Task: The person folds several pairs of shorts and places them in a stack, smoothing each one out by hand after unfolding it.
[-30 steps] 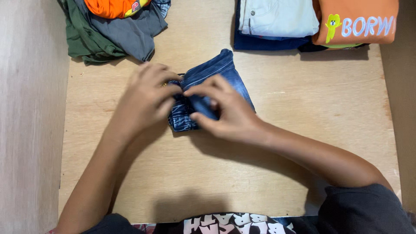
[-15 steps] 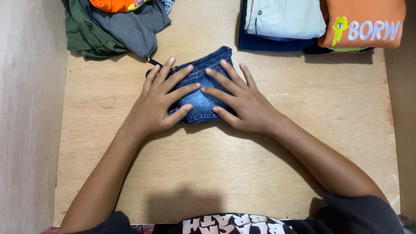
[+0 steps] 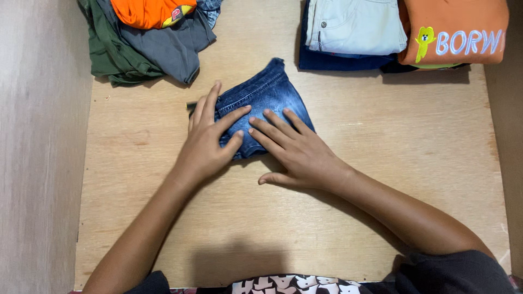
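A small folded pair of dark blue jeans lies on the wooden table a little above its middle. My left hand rests flat on the left part of the jeans, fingers spread. My right hand lies flat beside it, its fingertips on the lower right edge of the denim and its thumb on the bare wood. Neither hand grips anything.
At the back left sits a loose heap of clothes in green, grey and orange. At the back right stand folded garments: pale jeans on dark cloth and an orange top with a cartoon print. Wooden side walls flank the table.
Both hands went from pinching the denim to pressing it flat, then slid back toward me; the right hand now only touches the jeans' near edge.
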